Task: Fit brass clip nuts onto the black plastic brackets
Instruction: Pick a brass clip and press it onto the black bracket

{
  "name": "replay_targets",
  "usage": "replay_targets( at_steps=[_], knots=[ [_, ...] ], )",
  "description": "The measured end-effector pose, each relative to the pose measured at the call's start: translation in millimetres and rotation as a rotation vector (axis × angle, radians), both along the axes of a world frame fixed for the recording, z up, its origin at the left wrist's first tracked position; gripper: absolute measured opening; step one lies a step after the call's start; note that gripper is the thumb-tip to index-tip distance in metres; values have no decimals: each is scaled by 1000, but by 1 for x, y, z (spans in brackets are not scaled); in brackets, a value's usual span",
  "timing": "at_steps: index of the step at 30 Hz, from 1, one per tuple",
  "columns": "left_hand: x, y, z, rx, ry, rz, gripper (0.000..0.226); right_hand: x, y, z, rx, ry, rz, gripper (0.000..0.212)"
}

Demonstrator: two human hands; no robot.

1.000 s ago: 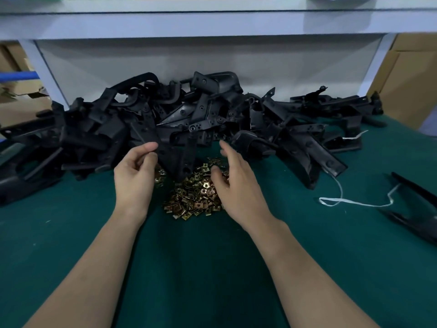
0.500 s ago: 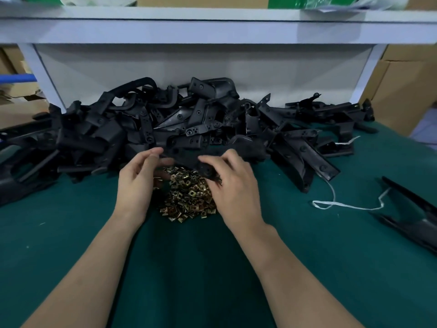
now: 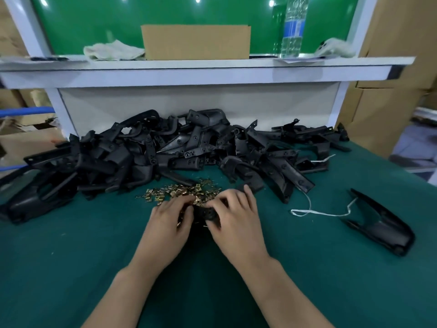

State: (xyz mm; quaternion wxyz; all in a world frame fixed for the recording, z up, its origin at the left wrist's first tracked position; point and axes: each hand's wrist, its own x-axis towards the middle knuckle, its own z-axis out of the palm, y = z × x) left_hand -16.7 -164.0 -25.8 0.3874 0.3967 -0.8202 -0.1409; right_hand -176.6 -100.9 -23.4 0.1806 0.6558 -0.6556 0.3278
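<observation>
In the head view, your left grip (image 3: 169,223) and right grip (image 3: 236,221) meet over the green counter (image 3: 71,256). Their fingers curl round one black bracket (image 3: 206,213) held between them, at the near edge of the nuts (image 3: 179,191). Both grips are grasping that bracket. Brass glints show by your left fingertips, but you cannot tell whether a nut is pinched there. The nuts lie scattered on the counter, just in front of the heap (image 3: 153,152) of brackets at the back. A spare bracket (image 3: 378,224) lies well apart to your right, with a white string (image 3: 319,213) between it and the heap. On the shelf (image 3: 212,72) above sit a cloth (image 3: 113,52), a box (image 3: 196,41) and a bottle (image 3: 292,27)
</observation>
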Motion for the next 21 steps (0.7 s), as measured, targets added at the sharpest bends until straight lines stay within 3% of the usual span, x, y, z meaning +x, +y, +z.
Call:
replay_targets(
  at_steps=[8,12,14,17,21],
  knots=[
    [-9,19,8,84,110,-184,41,-6,9,-2,400,96,9,96],
    [-11,17,5,-77,-20,15,42,-16,10,4,341,5,-73,89],
    [-7,11,4,15,-179,128,67,-22,14,6,322,-39,-130,84],
    [-3,2,-5,204,-412,133,103,-27,15,7,303,-70,-203,68],
    [-5,-9,-11,195,-468,104,114,-26,12,4,352,-78,-224,53]
  ],
)
